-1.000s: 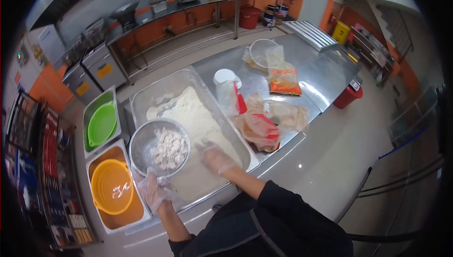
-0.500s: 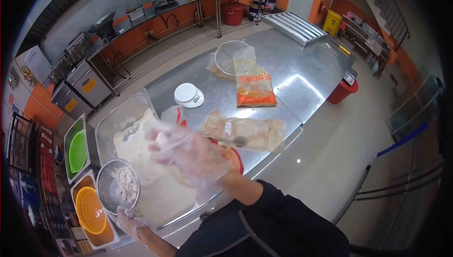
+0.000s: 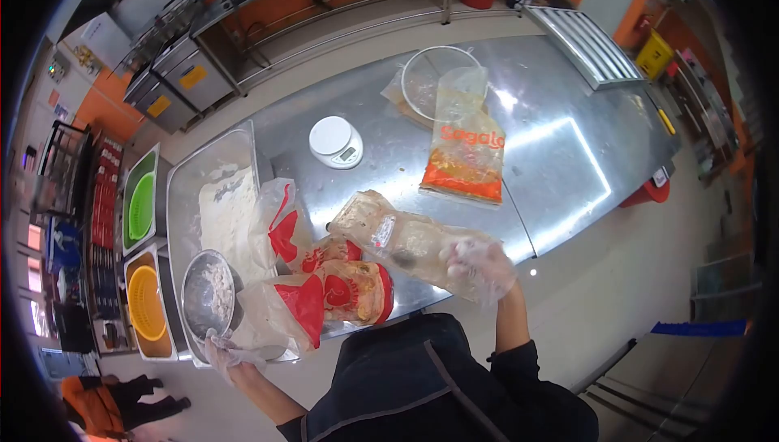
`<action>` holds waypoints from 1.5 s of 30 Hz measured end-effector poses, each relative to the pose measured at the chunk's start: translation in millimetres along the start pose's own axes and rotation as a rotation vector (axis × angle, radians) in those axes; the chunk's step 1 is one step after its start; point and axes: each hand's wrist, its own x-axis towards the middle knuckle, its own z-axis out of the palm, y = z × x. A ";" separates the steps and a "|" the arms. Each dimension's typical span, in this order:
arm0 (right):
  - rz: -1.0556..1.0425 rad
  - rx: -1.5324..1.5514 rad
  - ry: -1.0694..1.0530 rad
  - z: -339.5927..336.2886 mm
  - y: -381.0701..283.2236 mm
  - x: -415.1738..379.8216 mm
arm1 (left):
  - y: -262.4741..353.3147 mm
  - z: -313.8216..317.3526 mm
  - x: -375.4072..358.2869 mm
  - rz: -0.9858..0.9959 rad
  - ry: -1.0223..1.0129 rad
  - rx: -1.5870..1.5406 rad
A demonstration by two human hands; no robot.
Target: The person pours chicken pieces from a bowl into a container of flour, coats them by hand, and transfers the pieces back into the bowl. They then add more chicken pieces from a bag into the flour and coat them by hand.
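In a clear glove, my left hand grips the near rim of a metal bowl. Pale floury pieces lie in the bowl, which rests over a steel tray of white flour. My gloved right hand is closed on the right end of a long, flat plastic bag with a small white label. Its contents are hard to make out. Between my hands sit red-and-clear plastic bags with orange-brown contents, partly over the tray's edge.
A white kitchen scale, a round strainer and an orange-printed bag are on the steel table. Green and orange baskets stand left of the tray. A person in orange is at lower left.
My right hand has gone from above the flour to the long bag's right end. That bag now lies more slanted. My left hand stays on the bowl. The view has shifted.
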 end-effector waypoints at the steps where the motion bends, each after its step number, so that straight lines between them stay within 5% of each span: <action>1: 0.048 -0.020 -0.047 9.3 9.5 0.6 | 1.2 -4.6 5.8 0.005 0.001 -0.009; 4: 0.095 -0.321 -0.282 9.8 54.4 5.3 | 5.8 1.0 -8.0 -0.003 0.076 -0.045; 7: 0.195 -0.706 -0.159 12.3 86.0 7.9 | 14.6 7.8 -32.0 0.010 0.070 -0.085; 9: -0.123 -1.055 -0.114 -4.2 108.2 28.8 | 17.2 5.1 -29.4 0.054 0.068 -0.035; 11: -0.287 -1.115 -0.004 19.5 57.2 31.9 | 17.3 -2.6 -27.7 0.074 0.065 -0.007; 13: -0.213 -1.007 0.095 13.8 46.6 54.2 | 18.0 -10.3 -29.1 0.072 0.057 -0.003; 19: -0.696 -1.741 -0.286 79.0 78.1 139.2 | 14.1 -23.0 -27.1 0.149 0.081 -0.001; 25: -0.274 -1.909 -0.238 170.8 110.5 216.2 | 23.7 -15.2 -30.1 0.172 0.057 0.069; 27: -0.346 -2.114 -0.433 181.3 108.9 225.3 | 34.1 -16.0 -30.8 0.201 0.001 0.001; 31: -0.252 -2.189 -0.623 176.8 118.2 249.7 | 43.7 -23.7 -25.4 0.224 -0.109 -0.090; 35: -0.398 -2.101 -0.250 161.9 91.7 226.2 | 49.7 -43.9 -6.4 0.246 -0.135 -0.057; 36: -0.215 -2.123 -0.139 173.2 62.1 208.5 | 54.1 -52.1 -1.5 0.212 -0.148 -0.062; 37: -0.331 -2.300 -0.351 176.9 26.1 184.9 | 58.6 -61.1 1.9 0.177 -0.164 -0.068; 40: -0.648 -1.972 0.184 172.1 -41.8 111.1 | 87.3 -97.5 26.5 0.147 -0.196 -0.227; 41: -0.544 -1.888 0.311 207.2 -66.7 63.4 | 100.5 -114.5 37.5 0.146 -0.206 -0.297; 42: -1.125 -1.769 0.384 172.5 -73.2 51.4 | 111.7 -131.2 47.9 0.131 -0.223 -0.353; 43: -1.135 -2.084 0.480 184.7 -88.9 24.3 | 113.2 -142.7 57.1 0.159 -0.205 -0.351; 45: -0.751 -1.005 0.473 266.5 -79.5 -64.0 | 136.3 -182.5 79.9 0.208 -0.167 -0.345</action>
